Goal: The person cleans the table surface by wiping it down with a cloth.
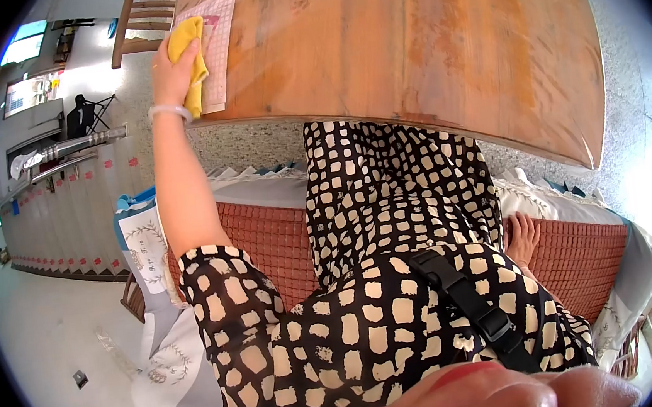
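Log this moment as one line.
Left hand: gripping yellow cloth | Right hand: resting on brown mat | Checked sheet: lying on table near left hand

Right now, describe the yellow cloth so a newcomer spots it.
Find the wooden table; at its left end lies a pink-checked sheet. The yellow cloth overlaps the sheet's edge, gripped by the left hand, plain yellow against pink checks.

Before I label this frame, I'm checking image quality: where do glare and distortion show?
In the head view, glare washes out the floor at the right edge; the near edge of the wooden table bows under fisheye distortion; the corners go black; the yellow cloth in the left hand looks reasonably sharp.
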The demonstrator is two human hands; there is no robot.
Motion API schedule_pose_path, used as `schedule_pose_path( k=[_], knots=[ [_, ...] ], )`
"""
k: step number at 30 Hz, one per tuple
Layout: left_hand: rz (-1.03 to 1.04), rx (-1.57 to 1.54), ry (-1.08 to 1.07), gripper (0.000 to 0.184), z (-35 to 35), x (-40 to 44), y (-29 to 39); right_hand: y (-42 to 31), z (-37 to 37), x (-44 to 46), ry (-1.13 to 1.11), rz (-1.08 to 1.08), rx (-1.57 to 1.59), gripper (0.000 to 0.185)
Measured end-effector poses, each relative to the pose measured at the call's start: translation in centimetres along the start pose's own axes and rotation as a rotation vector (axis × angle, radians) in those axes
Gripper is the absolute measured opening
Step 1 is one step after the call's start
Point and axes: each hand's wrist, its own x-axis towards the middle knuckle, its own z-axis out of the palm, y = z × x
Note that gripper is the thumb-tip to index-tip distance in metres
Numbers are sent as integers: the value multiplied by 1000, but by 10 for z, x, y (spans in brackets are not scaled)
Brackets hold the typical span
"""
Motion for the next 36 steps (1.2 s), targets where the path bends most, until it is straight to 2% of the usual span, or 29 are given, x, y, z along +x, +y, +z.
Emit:
schedule_pose_path(
  k=[4, 5, 8, 9, 12, 13, 16, 18, 21, 27, 28, 29, 31, 33, 35, 36],
  knots=[
    [-194, 136, 2, 72, 9, 40, 7, 0, 1, 0, 25, -10, 10, 44],
    [-278, 266, 23, 73, 12, 45, 14, 1, 1, 0, 21, -18, 11, 44],
    [-297, 371, 20, 71, 17, 44, 33, -1, -2, 0, 24, -22, 25, 45],
    [-248, 352, 66, 66, 18, 42, 37, -3, -4, 0, 23, -21, 28, 45],
    [-201, 172, 12, 60, 18, 30, 53, -6, -8, 0, 31, -24, 27, 45],
    [-151, 156, 37, 56, 24, 30, 56, -6, -9, 0, 26, -22, 31, 45],
    [14, 120, -48, 64, 41, 30, 91, -6, -8, 1, 4, -18, 40, 46],
    [149, 253, -13, 64, 65, 31, 117, -4, -9, 1, -8, -19, 45, 47],
    [387, 77, -92, 50, 83, 12, 198, -8, -14, 2, -26, -4, 60, 47],
    [720, 90, 4, 50, 137, -19, 294, -11, -18, 2, 3, 3, 75, 46],
    [720, 20, -80, 51, 137, -30, 313, -12, -18, 1, 10, 1, 77, 45],
    [826, -35, -49, 52, 142, -39, 328, -11, -15, 1, 25, -4, 77, 45],
    [799, -89, -96, 53, 153, -61, 361, -12, -16, 1, 29, -1, 90, 45],
    [855, -110, -93, 53, 171, -79, 388, -12, -17, 2, 26, 3, 97, 46],
    [824, -107, -325, 53, 157, -99, 423, -13, -17, 2, 24, 5, 102, 46],
    [872, -156, -276, 53, 165, -106, 431, -12, -17, 2, 24, 4, 101, 46]
  ],
)
